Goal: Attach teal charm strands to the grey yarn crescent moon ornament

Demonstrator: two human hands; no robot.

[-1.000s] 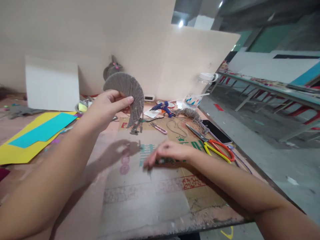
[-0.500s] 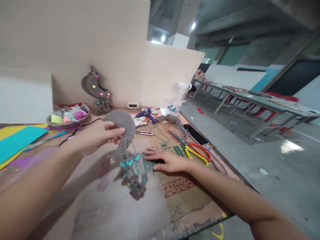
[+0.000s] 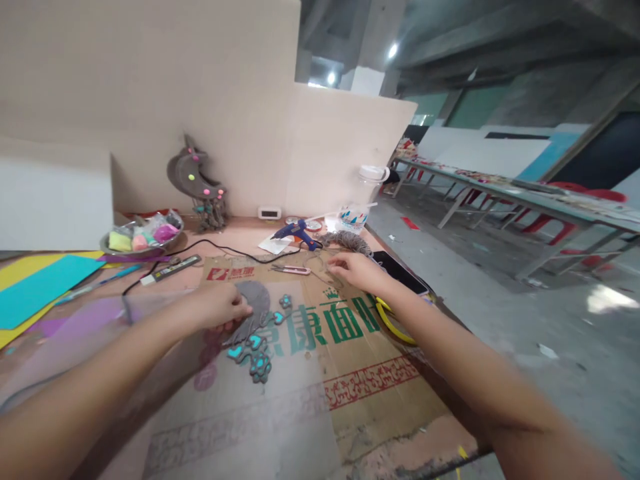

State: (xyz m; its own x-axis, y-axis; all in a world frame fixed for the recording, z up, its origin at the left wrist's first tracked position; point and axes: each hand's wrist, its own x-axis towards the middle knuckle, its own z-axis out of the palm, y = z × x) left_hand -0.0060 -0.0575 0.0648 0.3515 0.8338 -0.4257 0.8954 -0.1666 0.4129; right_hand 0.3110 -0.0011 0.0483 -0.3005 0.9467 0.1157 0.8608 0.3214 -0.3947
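My left hand [image 3: 227,308] pinches the edge of a grey, yarn-wrapped moon ornament [image 3: 254,297]. Its dangling charms, with turquoise hearts and flower shapes, lie spread on a translucent sheet [image 3: 280,413] over the cardboard [image 3: 390,417]. My right hand [image 3: 353,272] hovers above loose grey yarn at the cardboard's far side, fingers apart and holding nothing visible. Under my right wrist show the yellow handles of scissors [image 3: 393,325]; the rest is hidden. Thread snips [image 3: 293,270] lie to the left of that hand, and a coil of grey yarn [image 3: 346,241] sits just beyond it.
A blue glue gun [image 3: 295,231] stands behind the snips, its black cord running left. A phone [image 3: 400,272] and a bottle [image 3: 367,193] line the right edge. Left are a bowl [image 3: 143,248] of clay packets and coloured sheets [image 3: 50,287]. Another moon ornament [image 3: 187,173] leans on the board.
The moon ornament has come down from a raised, hanging position to lie on the sheet, still in my left hand. My right hand has moved away and to the right, toward the yarn.
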